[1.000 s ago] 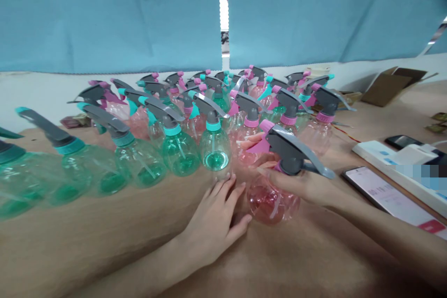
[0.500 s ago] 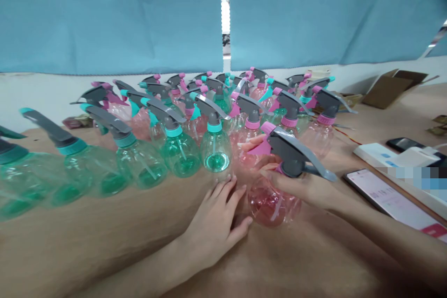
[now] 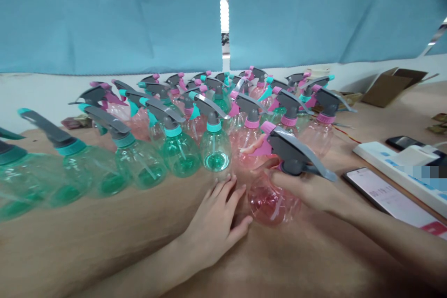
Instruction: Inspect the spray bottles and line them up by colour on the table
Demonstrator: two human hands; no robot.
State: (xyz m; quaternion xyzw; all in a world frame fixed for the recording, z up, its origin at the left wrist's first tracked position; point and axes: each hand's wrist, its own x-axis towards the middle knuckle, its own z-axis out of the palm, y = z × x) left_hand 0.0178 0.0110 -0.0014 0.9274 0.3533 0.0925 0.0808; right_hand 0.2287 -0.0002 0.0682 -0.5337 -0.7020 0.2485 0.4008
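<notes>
A pink spray bottle (image 3: pixel 267 200) with a grey and pink trigger head stands at the front, its lower part holding some liquid. My right hand (image 3: pixel 289 185) is closed around its neck from the right, one finger stretched towards the pink trigger. On the table just left of that bottle rests my left hand (image 3: pixel 216 216), fingers spread and holding nothing. Its fingertips lie close to the base of a green spray bottle (image 3: pixel 215 151). Further green spray bottles (image 3: pixel 139 165) make a row to the left. Directly behind the gripped bottle is another pink spray bottle (image 3: pixel 252 137).
Several more pink and green bottles crowd the back of the table (image 3: pixel 146 242). To the right lie a phone (image 3: pixel 384 195) with a lit screen and a white power strip (image 3: pixel 401 167). An open cardboard box (image 3: pixel 387 88) is at the back right, before blue curtains (image 3: pixel 122 18).
Almost nothing differs. The extended finger of my right hand has shifted slightly at the trigger; my left hand and the bottles stay in place.
</notes>
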